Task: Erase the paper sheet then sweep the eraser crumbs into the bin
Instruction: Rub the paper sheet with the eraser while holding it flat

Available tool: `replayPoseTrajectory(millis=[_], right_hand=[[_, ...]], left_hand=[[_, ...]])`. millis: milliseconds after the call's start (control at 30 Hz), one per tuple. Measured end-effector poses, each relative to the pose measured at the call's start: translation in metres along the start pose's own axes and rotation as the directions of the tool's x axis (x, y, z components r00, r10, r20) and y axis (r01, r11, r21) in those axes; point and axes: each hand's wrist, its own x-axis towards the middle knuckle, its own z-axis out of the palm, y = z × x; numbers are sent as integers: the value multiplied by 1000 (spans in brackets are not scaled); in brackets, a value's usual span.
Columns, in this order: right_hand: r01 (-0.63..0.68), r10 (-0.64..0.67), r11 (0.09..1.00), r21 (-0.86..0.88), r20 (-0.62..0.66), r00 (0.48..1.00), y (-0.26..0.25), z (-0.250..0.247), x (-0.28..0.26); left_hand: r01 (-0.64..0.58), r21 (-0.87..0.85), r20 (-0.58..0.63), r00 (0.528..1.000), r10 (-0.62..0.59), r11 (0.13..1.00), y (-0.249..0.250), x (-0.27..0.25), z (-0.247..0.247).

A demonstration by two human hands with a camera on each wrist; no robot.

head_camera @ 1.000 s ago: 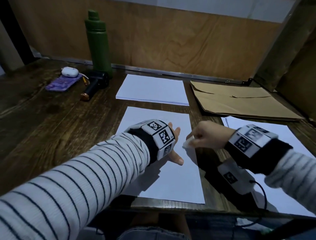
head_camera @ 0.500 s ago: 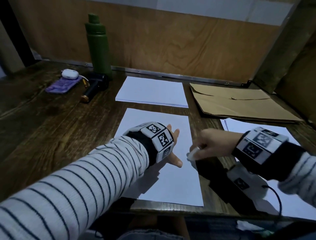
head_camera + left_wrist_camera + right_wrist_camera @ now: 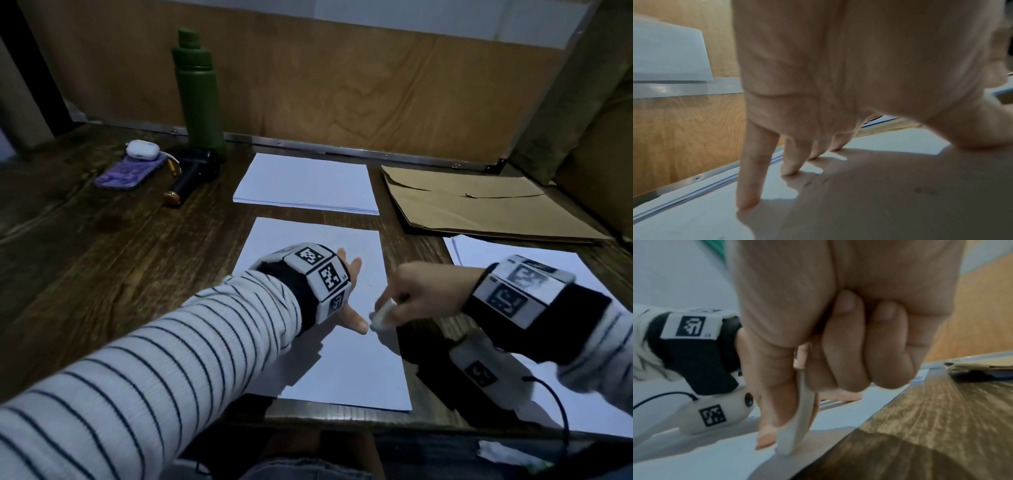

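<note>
A white paper sheet (image 3: pixel 356 370) lies on the dark wooden table in front of me. My left hand (image 3: pixel 349 294) lies spread on it, straight fingertips (image 3: pixel 748 204) pressing the paper down. Faint pencil marks (image 3: pixel 925 190) show on the sheet near that hand. My right hand (image 3: pixel 407 301) pinches a white eraser (image 3: pixel 382 315) between thumb and fingers, its tip (image 3: pixel 785 449) touching the sheet near the right edge, close to my left thumb. No bin shows in any view.
A paper stack (image 3: pixel 305 185) lies behind the sheet, a brown envelope (image 3: pixel 486 205) at the back right, another white sheet (image 3: pixel 534 260) under my right arm. A green bottle (image 3: pixel 198 92), black tool (image 3: pixel 191 174), purple phone (image 3: pixel 126 173) with earbud case (image 3: pixel 142 149) sit back left.
My right hand has carried the eraser down and toward me along the sheet's right side, closer to my left thumb. The left hand stays pressed on the paper.
</note>
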Motion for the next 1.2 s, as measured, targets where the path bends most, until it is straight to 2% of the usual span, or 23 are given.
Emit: replayPoseTrajectory(millis=[67, 133, 200, 267, 333, 400, 467, 533, 633, 733, 800, 933, 1000, 1100, 1200], right_hand=[[-29, 29, 999, -18, -1, 1000, -1, -4, 5], [-101, 93, 993, -62, -111, 989, -1, -12, 18], [-171, 163, 985, -12, -254, 953, -1, -19, 29], [-171, 161, 985, -6, -304, 939, -3, -20, 30], [-109, 104, 994, -9, -248, 963, -2, -11, 22], [-26, 30, 999, 35, -132, 991, -6, -3, 5], [-1, 3, 999, 47, -33, 999, -7, -1, -3], [-55, 57, 998, 30, -64, 996, -7, -6, 2], [-146, 144, 989, 6, -218, 965, -4, -17, 24], [-146, 142, 989, 7, -295, 945, -4, -15, 28], [-108, 100, 994, -16, -250, 963, -7, -5, 15], [-48, 48, 999, 12, -48, 998, -11, 2, -8], [-86, 82, 995, -46, -75, 994, -11, -5, 2], [-177, 170, 984, -8, -227, 959, -11, -18, 22], [-170, 163, 985, -5, -262, 951, -10, -11, 18]], left_hand=[[-3, 31, -2, 1000, 3, 1000, 1, 0, -1], [-12, 76, -12, 1000, 13, 997, 1, -1, -5], [-13, 76, -13, 1000, 14, 997, 1, -2, -6], [-18, 69, -24, 1000, 20, 997, 0, -2, -5], [-14, 56, -25, 1000, 16, 998, -1, -1, -3], [-4, 20, -8, 1000, 5, 1000, -1, 0, -1], [3, 11, -2, 1000, -3, 1000, -1, 2, 0], [-2, 43, -5, 1000, 3, 999, -1, 2, -2], [-27, 79, -56, 998, 32, 997, 0, 1, -3], [-36, 44, -67, 997, 39, 998, -3, 5, 2], [-26, 0, -50, 998, 26, 1000, -5, 7, 6], [-20, -101, -28, 999, 18, 995, -3, 7, 9], [-21, -49, -36, 999, 20, 999, -4, 7, 6], [-29, 30, -42, 999, 30, 999, -2, 1, -2], [-20, 27, -36, 999, 21, 999, -1, 0, -1]])
